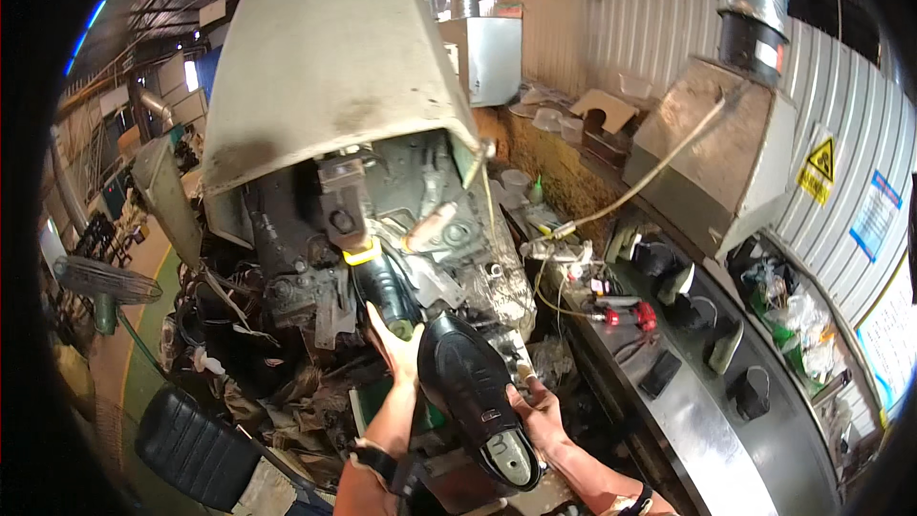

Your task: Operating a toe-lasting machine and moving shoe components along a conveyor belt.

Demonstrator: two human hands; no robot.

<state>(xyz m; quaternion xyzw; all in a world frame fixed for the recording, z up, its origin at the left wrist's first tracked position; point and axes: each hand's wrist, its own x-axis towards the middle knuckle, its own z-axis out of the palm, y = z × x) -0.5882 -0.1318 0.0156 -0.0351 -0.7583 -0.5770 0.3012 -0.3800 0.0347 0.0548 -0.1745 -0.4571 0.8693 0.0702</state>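
My right hand [537, 420] grips a black leather shoe [465, 373] by its side near the heel. The shoe has a pale last inside, and its toe points away from me toward the machine. A second black shoe [384, 289] sits in the jaws of a large shoe-making machine [334, 76], under a yellow-edged clamp part [361, 254]. My left hand [394, 352] is closed around the near end of that second shoe, where a greenish last shows. The hand's underside and some fingers are hidden.
On the right, a metal bench [688, 430] carries several shoe parts, a red tool [642, 315] and a black block [661, 373]. A grey hood [712, 153] stands behind it. At left are a black chair [198, 446] and a fan [105, 282]. Rags [287, 401] lie below the machine.
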